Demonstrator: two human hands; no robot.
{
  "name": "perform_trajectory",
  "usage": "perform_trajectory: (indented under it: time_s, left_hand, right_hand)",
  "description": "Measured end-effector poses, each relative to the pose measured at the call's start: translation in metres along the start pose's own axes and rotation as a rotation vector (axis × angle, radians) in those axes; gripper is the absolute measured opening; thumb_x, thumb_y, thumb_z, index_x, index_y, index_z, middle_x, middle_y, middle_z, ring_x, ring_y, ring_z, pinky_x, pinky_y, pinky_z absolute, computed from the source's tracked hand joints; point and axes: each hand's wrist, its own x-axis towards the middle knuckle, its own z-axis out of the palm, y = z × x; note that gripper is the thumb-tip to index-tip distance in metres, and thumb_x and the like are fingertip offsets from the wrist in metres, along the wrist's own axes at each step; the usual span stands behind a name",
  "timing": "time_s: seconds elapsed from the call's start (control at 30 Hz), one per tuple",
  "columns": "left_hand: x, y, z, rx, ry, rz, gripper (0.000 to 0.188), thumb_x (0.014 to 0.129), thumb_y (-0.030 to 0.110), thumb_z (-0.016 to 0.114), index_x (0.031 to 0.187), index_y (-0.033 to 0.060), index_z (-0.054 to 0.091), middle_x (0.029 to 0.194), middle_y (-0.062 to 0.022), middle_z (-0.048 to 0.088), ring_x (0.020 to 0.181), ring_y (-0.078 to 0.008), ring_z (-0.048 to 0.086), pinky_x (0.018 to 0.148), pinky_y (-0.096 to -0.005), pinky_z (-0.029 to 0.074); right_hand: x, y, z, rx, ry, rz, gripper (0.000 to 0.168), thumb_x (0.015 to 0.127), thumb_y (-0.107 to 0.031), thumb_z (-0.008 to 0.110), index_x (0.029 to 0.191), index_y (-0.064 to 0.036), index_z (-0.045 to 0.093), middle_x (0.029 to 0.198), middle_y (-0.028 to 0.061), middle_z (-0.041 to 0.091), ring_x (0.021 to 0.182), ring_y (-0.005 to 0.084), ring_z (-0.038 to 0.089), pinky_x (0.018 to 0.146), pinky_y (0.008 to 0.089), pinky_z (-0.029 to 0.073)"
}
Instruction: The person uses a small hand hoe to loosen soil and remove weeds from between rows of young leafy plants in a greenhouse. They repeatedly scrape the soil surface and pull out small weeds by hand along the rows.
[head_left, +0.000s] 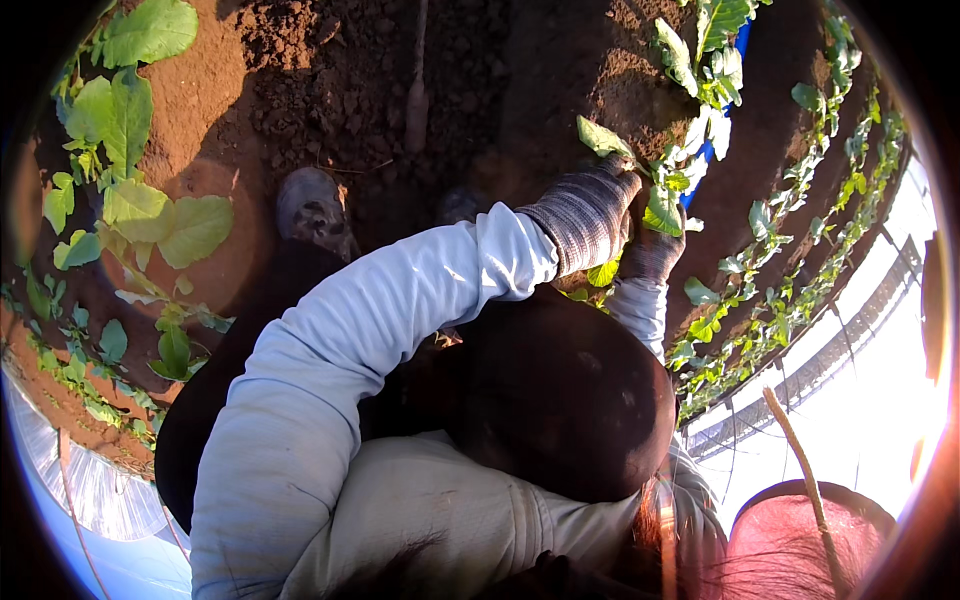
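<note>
My left hand (589, 214), in a striped grey knit glove, reaches across from the left with its fingers closed at the stalk of a green leaf (602, 138). The leaf's blade sticks out past the fingertips. Close beside it on the right, my gloved right hand (654, 253) is at the low leafy plants (666, 206) of the row. Leaves and shadow partly cover its fingers, so its grip cannot be made out. A blue pipe or hose (699, 176) runs along the row just behind the leaves.
My dark-clad knee (562, 390) is beside the right forearm. A dirty shoe (313, 208) stands on the soil. Leafy rows grow at left (124, 120) and right (780, 247). A long thin object (417, 112) lies on the soil ahead. Plastic sheeting (90, 480) edges the view.
</note>
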Motion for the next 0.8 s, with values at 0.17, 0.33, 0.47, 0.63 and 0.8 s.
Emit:
perform_trajectory:
  time_s: [0.17,0.33,0.47,0.63,0.8]
  left_hand:
    - [0.008,0.001,-0.01,0.012,0.016,0.01,0.032,0.079,0.014,0.059,0.109,0.0021,0.057,0.112,-0.0175,0.057,0.102,-0.0345,0.056,0.088,-0.0434,0.047]
    - [0.014,0.002,-0.02,-0.012,-0.029,-0.046,0.027,0.077,0.013,0.06,0.104,0.0046,0.059,0.105,-0.0151,0.059,0.096,-0.0349,0.058,0.083,-0.0441,0.049]
    - [0.017,0.0,-0.022,0.049,-0.074,-0.034,0.02,0.077,0.012,0.06,0.095,0.0048,0.063,0.095,-0.0148,0.063,0.088,-0.0346,0.061,0.078,-0.0421,0.051]
    - [0.023,0.004,-0.041,0.21,-0.298,-0.061,0.013,0.08,0.017,0.06,0.085,0.0057,0.064,0.082,-0.0156,0.065,0.082,-0.0331,0.064,0.071,-0.0397,0.051]
    - [0.029,0.008,-0.078,0.223,-0.236,-0.03,0.018,0.084,0.021,0.06,0.092,0.0048,0.063,0.086,-0.0164,0.066,0.083,-0.0322,0.064,0.072,-0.0378,0.051]
  right_hand:
    - [0.012,0.003,-0.008,-0.044,-0.055,0.017,0.03,0.086,-0.011,0.064,0.112,-0.001,0.055,0.106,0.0086,0.063,0.094,0.0176,0.061,0.084,0.0309,0.048]
    - [0.016,0.0,0.002,0.136,-0.014,0.028,0.04,0.076,-0.008,0.076,0.11,-0.001,0.058,0.102,0.008,0.065,0.091,0.0174,0.061,0.081,0.0302,0.05]
    - [0.027,0.02,-0.014,0.209,0.037,0.087,0.033,0.096,-0.012,0.038,0.125,0.003,0.045,0.122,0.02,0.054,0.11,0.0313,0.055,0.095,0.044,0.046]
    - [0.024,0.023,-0.013,0.069,0.014,-0.003,0.033,0.09,0.002,0.045,0.123,-0.001,0.048,0.115,0.016,0.058,0.098,0.0263,0.061,0.082,0.037,0.053]
    - [0.026,0.005,-0.005,0.009,-0.044,0.064,0.045,0.08,0.008,0.061,0.122,-0.003,0.049,0.109,0.0107,0.062,0.097,0.0208,0.062,0.079,0.0328,0.053]
